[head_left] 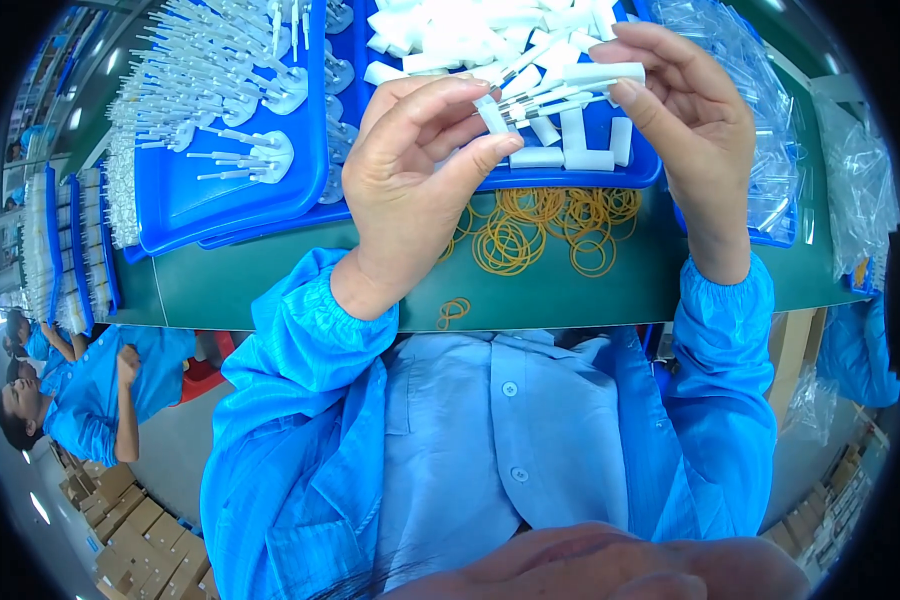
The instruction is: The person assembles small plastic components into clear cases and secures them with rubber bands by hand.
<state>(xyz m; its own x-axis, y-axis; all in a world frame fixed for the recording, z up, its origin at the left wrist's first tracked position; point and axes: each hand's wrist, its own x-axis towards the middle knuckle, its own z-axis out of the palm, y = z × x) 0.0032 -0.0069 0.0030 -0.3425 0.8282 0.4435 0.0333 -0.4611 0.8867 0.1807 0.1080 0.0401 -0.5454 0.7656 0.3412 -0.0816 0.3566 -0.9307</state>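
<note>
My left hand pinches the pale round base of a cluster of thin white rods, held up over the middle tray. The rods spread from the base toward the right. Between thumb and fingers, my right hand grips a short white foam-like sleeve at the rods' far ends. Whether a rod sits inside the sleeve I cannot tell. Beneath both hands, many similar white sleeves lie loose in the middle blue tray.
A blue tray at left carries many white rod clusters. Orange rubber bands lie on the green table before the middle tray. Clear tubes fill a tray at right, beside plastic bags. A person in blue sits at left.
</note>
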